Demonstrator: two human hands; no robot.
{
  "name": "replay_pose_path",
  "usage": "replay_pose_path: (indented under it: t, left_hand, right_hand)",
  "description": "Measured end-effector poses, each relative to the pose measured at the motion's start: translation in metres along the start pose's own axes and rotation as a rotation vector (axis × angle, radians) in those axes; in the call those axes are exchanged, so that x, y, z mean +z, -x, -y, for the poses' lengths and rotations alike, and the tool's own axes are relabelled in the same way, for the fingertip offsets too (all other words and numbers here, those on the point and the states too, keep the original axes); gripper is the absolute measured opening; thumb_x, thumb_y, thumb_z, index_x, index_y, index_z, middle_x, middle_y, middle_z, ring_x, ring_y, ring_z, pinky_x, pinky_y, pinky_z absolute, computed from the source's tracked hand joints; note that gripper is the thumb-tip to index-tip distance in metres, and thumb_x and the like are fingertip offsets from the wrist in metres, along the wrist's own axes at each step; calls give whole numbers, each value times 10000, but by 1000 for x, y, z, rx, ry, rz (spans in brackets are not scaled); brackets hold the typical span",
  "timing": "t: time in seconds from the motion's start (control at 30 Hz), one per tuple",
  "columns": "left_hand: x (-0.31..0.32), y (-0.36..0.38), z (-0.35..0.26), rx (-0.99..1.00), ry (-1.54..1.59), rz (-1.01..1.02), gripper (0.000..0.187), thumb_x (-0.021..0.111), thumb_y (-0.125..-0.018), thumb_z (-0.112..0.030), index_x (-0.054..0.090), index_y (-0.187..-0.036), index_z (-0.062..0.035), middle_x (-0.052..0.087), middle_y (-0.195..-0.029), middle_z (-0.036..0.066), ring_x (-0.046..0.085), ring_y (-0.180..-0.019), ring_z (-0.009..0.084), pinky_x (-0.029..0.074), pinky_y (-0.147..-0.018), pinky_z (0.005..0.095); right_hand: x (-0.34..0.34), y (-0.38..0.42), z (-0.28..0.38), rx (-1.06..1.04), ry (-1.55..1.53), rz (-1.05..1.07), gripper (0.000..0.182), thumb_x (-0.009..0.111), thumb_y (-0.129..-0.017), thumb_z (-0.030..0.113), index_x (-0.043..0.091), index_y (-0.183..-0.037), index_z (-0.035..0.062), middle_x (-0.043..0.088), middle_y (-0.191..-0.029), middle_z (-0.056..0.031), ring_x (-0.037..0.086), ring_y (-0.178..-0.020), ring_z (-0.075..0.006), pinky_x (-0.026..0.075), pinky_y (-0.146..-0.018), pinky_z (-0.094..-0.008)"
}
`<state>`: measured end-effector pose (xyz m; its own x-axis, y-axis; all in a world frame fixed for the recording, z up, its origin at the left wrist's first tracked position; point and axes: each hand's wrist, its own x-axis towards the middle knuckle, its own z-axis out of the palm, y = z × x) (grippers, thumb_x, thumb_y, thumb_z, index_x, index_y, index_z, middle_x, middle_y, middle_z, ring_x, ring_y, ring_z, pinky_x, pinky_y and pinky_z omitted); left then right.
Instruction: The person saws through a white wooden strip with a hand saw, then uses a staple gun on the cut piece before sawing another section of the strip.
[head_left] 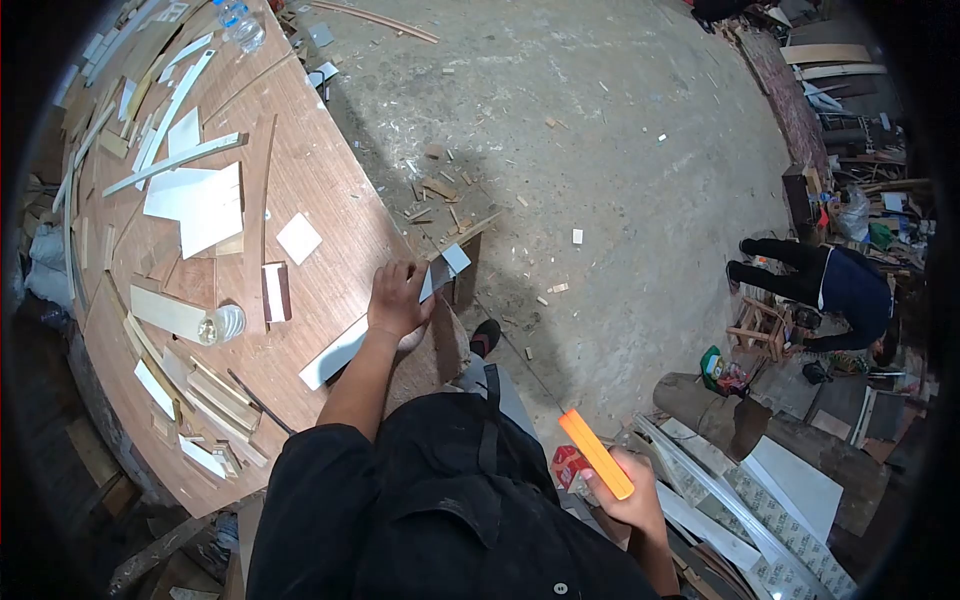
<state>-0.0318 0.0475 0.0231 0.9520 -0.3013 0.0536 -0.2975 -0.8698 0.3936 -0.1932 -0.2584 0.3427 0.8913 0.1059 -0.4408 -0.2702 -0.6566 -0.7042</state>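
Note:
My left hand (396, 298) grips a long white board (336, 352) at the table's edge, its fingers curled over the top. The board's far end (456, 260) juts out past the edge over the floor. Low on the right, my right hand (628, 488) is closed around the orange handle of a handsaw (597, 455). Its blade shows edge-on as a thin dark line, running from the handle up toward the board's overhanging end.
White offcuts (299, 239), wood strips (175, 165), a clear plastic cup (229, 322) and water bottles (240, 24) lie on the wooden table (330, 180). Scraps litter the concrete floor (620, 200). Another person (840, 290) bends over a small wooden frame (757, 328); panels (740, 500) lean at lower right.

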Motion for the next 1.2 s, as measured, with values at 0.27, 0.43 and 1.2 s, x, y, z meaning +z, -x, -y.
replay_pose_path:
  t: [0.27,0.43,1.2]
  left_hand:
    - [2,0,0,1,29,-72,573,740,-757,-350,557,-1250,-122,551,-1121,103,528,-1069,307,442,-904,443]
    - [4,-1,2,3,26,-85,566,738,-746,-361,573,-1230,-118,564,-1085,95,543,-1041,301,455,-872,436]
    - [-6,-3,4,-4,114,-92,531,693,-792,-364,602,-1237,-90,562,-1044,97,557,-996,279,452,-853,422]
  right_hand:
    - [-6,-11,49,257,-27,86,319,727,-899,234,641,-1104,5,669,-837,-140,697,-746,-283,521,-682,-351]
    - [-29,-34,96,322,110,234,459,734,-893,375,595,-1175,41,670,-883,-170,684,-818,-378,527,-701,-403]
    - [6,-160,126,237,145,264,289,671,-954,308,604,-1018,34,628,-712,-143,658,-641,-312,505,-625,-378]
